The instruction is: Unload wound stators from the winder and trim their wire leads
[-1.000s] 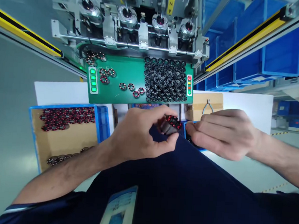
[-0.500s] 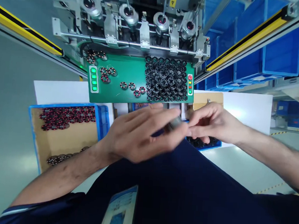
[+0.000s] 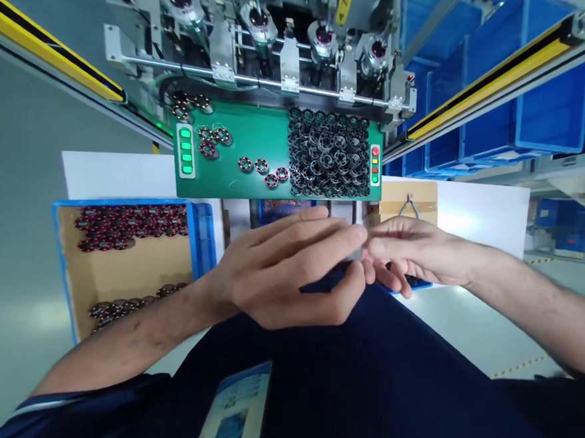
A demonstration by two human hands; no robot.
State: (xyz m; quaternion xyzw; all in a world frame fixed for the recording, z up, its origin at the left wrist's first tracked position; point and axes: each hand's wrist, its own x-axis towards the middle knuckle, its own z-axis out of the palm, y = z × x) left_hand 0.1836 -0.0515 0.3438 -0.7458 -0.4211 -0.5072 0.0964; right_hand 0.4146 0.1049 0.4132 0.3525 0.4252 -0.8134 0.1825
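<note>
My left hand [image 3: 293, 269] is over my lap, fingers curled and thumb bent in, closed on a small grey metal part [image 3: 354, 254]. That part is blurred and mostly covered by the fingers. My right hand [image 3: 405, 250] meets it from the right, thumb and forefinger pinched at the part's edge, the other fingers loosely curled below. Whatever lies in that pinch is hidden. Beyond the hands, several wound motor stators [image 3: 271, 180] with red and copper windings lie on a green work surface [image 3: 239, 122], beside a stacked block of black ring-shaped parts [image 3: 327, 156].
A winding machine [image 3: 288, 65] with several spindles stands behind the green surface. At left is a blue bin [image 3: 193, 239] with stators on cardboard. Pliers [image 3: 410, 204] lie on cardboard at right, above another blue bin [image 3: 421, 285]. Blue crates [image 3: 545, 110] are stacked far right.
My right hand has turned and lowered slightly, its fingers now against the grey part. My left fingers have closed further over it. The pliers have come into fuller view.
</note>
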